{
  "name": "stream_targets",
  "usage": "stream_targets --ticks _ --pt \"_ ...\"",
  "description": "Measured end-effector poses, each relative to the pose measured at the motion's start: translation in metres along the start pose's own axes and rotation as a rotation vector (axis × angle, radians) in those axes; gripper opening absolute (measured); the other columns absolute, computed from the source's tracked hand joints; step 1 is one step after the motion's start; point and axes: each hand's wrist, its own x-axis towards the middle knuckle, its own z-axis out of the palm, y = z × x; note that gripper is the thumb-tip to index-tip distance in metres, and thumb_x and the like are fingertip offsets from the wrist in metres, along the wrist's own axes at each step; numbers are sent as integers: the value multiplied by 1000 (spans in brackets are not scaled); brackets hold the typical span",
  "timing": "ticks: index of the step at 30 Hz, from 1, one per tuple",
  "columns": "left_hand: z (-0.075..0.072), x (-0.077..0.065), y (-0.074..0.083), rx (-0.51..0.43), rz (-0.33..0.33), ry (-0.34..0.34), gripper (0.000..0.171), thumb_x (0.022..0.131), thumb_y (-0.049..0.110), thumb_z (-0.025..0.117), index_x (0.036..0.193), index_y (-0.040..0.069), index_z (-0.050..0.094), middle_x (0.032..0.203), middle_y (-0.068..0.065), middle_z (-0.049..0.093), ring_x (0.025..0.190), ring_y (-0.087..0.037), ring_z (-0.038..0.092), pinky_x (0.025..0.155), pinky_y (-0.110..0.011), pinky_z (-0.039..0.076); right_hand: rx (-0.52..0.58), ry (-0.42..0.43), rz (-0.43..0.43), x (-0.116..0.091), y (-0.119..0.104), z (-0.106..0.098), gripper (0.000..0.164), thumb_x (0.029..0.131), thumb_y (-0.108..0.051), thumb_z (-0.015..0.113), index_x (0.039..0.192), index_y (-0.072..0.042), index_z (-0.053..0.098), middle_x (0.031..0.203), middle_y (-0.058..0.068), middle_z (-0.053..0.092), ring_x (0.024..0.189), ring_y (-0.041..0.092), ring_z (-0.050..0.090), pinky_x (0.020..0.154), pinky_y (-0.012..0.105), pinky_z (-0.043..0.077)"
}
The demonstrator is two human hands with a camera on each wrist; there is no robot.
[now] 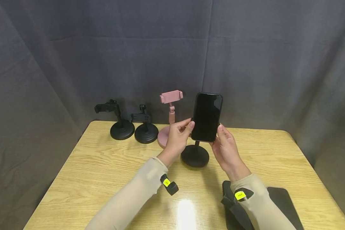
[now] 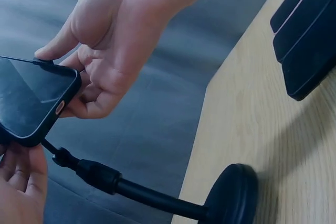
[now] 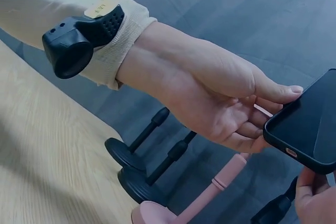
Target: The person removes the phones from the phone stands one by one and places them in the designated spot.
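A smartphone (image 1: 207,116) in a black case, screen dark, stands upright at the head of a black phone stand (image 1: 195,156). My left hand (image 1: 176,137) pinches its left edge between thumb and fingers. On the opposite edge, my right hand (image 1: 227,150) grips with the thumb in front and fingers behind. In the left wrist view, the right thumb rests on a small black clamp tab (image 2: 44,62) at the phone's edge. The stand's pole (image 2: 157,198) runs down to a round base on the table. The phone hides most of the stand's holder.
Behind to the left stand a pink phone stand (image 1: 172,96) and two black phone stands (image 1: 122,129) (image 1: 146,132). Flat black slabs (image 1: 284,204) lie under my right forearm at the front right of the wooden table (image 1: 103,179). A grey curtain (image 1: 132,64) hangs behind.
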Motion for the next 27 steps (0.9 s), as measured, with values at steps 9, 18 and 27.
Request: stream_targets --ticks 9,18,27 --pt "-5 -12 12 -27 22 4 34 102 10 59 129 -11 62 124 -28 67 84 4 59 73 -13 53 13 15 -9 -11 -6 12 31 105 -36 45 117 -28 73 125 -15 69 117 6 64 101 23 50" --pt "-14 -28 26 -127 39 19 33 102 8 59 127 -13 62 69 5 51 51 -2 39 49 -14 34 40 -7 -1 -20 -13 30 31 106 -36 46 115 -29 75 120 -14 71 114 5 66 101 23 49" --pt "-24 -41 37 -95 57 53 34 103 9 58 129 -12 61 86 -8 63 64 -1 57 55 -13 50 41 -39 35 -26 -13 40 32 106 -36 45 111 -30 75 115 -16 72 112 3 65 103 24 48"
